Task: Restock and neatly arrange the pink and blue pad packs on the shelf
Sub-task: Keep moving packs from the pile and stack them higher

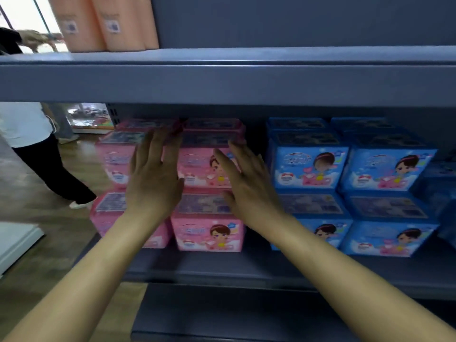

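Orange packs (pixel 106 23) stand at 11 o'clock; a bystander (pixel 37 149) at 9. I see pink pad packs (pixel 207 233) stacked mid-frame on the shelf (pixel 246 265), blue pad packs (pixel 385 169) at 3. Left hand (pixel 154 174) and right hand (pixel 246 183) spread flat over the pink stack, fingers straight, gripping nothing.

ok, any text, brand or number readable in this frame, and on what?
No text is sharp enough to quote.
pink pad packs: brand script on fronts, printed panels on tops, too blurred.
blue pad packs: same script and panels, too blurred.
orange packs, top left: small square labels, too blurred.
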### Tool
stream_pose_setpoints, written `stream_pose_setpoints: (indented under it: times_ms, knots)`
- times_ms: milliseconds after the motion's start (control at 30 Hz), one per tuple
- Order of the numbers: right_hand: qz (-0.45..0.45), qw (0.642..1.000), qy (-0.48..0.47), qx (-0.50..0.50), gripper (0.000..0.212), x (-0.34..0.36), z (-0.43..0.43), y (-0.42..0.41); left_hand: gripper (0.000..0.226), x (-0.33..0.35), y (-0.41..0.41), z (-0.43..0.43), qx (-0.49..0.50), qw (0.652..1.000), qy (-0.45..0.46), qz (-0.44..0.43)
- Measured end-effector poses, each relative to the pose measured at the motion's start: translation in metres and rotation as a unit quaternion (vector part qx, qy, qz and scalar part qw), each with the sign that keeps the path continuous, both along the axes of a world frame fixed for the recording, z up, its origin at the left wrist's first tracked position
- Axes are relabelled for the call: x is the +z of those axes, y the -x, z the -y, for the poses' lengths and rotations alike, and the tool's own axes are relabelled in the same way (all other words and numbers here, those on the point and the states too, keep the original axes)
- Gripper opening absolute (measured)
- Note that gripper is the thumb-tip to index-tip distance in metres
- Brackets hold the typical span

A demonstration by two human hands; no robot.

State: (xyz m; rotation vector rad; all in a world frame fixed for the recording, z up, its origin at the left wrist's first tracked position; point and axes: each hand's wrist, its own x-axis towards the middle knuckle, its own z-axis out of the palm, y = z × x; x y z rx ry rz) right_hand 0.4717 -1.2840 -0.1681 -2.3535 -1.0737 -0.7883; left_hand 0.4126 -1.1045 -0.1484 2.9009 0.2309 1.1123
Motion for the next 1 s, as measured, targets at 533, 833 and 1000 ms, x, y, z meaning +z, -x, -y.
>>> stream_pose_setpoints:
  times_ms: [533, 833, 1000]
  knots:
    - [0.035, 0.99, 0.026, -0.133, 0.086, -0.007, -0.061, -0.03, 0.087, -0.013, -0.024, -0.076, 0.051, 0.995, -0.023, -0.081]
    - [0.046, 0.995, -0.003, -0.086, 0.082, -0.011, -0.037, 0.003, 0.075, -0.02, 0.014, -0.071, 0.0, 1.0, -0.005, -0.01]
    - [0.013, 0.997, 0.076, -0.026, 0.065, -0.031, -0.025, 0.032, 0.074, -0.044, 0.054, -0.078, 0.012, 0.998, 0.035, -0.048]
